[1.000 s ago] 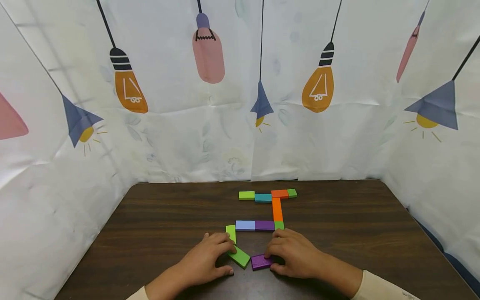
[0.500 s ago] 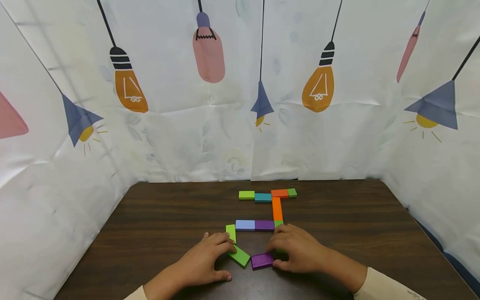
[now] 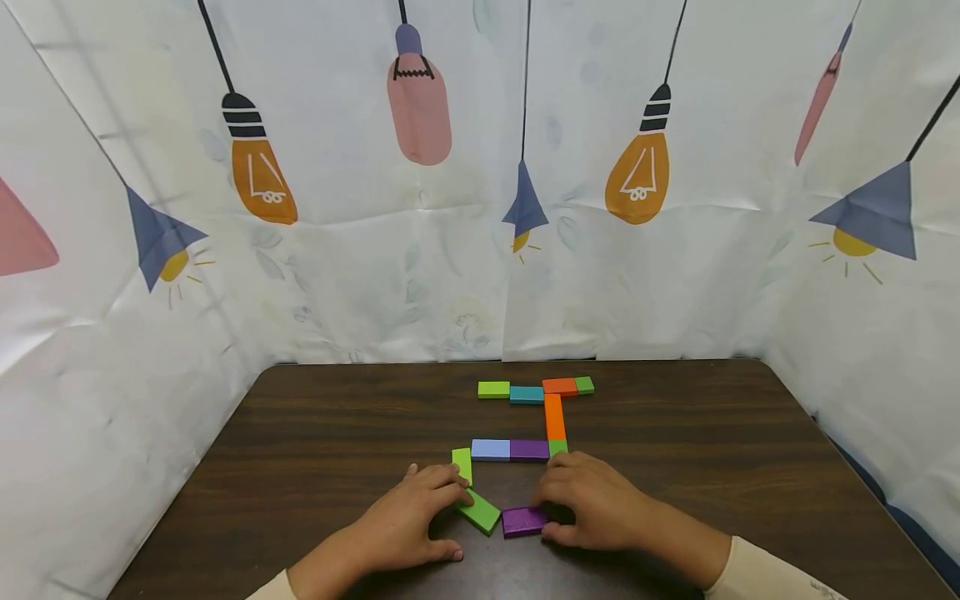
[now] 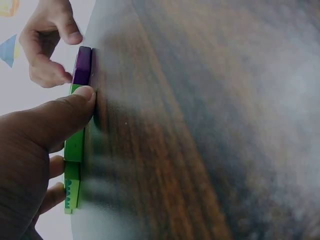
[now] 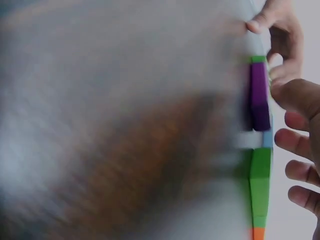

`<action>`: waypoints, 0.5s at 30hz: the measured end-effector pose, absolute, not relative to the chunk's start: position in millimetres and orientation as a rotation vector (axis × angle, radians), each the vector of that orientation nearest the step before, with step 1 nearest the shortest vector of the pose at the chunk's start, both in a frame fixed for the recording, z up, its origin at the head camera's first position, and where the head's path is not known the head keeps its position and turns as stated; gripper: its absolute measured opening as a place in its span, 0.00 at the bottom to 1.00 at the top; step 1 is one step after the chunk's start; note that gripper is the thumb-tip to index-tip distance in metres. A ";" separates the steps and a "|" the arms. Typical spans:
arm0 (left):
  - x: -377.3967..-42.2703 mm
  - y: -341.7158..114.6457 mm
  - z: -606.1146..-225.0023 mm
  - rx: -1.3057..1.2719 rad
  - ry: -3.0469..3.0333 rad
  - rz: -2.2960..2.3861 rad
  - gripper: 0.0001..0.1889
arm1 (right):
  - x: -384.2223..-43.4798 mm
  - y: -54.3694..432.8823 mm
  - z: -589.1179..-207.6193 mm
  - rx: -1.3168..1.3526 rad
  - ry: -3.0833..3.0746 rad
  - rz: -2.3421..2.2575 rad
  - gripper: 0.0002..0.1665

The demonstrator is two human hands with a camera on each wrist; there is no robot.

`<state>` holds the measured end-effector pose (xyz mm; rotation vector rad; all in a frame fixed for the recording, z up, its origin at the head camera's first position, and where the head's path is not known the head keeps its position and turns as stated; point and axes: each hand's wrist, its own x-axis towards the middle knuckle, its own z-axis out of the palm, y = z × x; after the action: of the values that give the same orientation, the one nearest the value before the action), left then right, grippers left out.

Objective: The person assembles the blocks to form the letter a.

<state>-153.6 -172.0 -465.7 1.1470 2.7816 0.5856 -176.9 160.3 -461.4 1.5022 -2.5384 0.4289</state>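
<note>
Flat coloured blocks lie in a winding line on the dark table. My left hand (image 3: 408,512) rests its fingertips by the tilted green block (image 3: 480,512) and the lime block (image 3: 462,467), its thumb held apart from them. Around the right end of a purple block (image 3: 524,522) my right hand (image 3: 592,504) hovers, with fingers and thumb spread. In the right wrist view, that thumb lies beside the purple block (image 5: 259,95), and a green block (image 5: 260,182) sits near the loosely bent fingers. The right hand covers this green block in the head view.
Farther back, a light blue block (image 3: 491,450) and a dark purple block (image 3: 529,450) meet a small green one (image 3: 558,447). An orange block (image 3: 554,417) leads to a back row with a teal block (image 3: 527,395). Printed cloth (image 3: 450,283) surrounds the table (image 3: 337,442).
My right hand has shifted slightly away and loosened from the purple block, then come back a little toward it. The left hand has hardly moved.
</note>
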 end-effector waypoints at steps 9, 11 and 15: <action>-152.7 -172.8 -466.4 1.153 2.782 0.588 0.25 | -215.7 178.9 -450.4 1.276 -2.522 0.399 0.17; -152.7 -173.2 -466.8 1.150 2.780 0.589 0.25 | -227.9 185.6 -448.4 1.223 -2.521 0.385 0.17; -152.8 -173.8 -467.4 1.145 2.775 0.591 0.25 | -250.5 199.0 -447.2 1.111 -2.555 0.386 0.17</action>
<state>-152.8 -173.8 -467.4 1.1453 2.7755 0.5906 -250.5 199.0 -447.2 1.1109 -2.5546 0.3861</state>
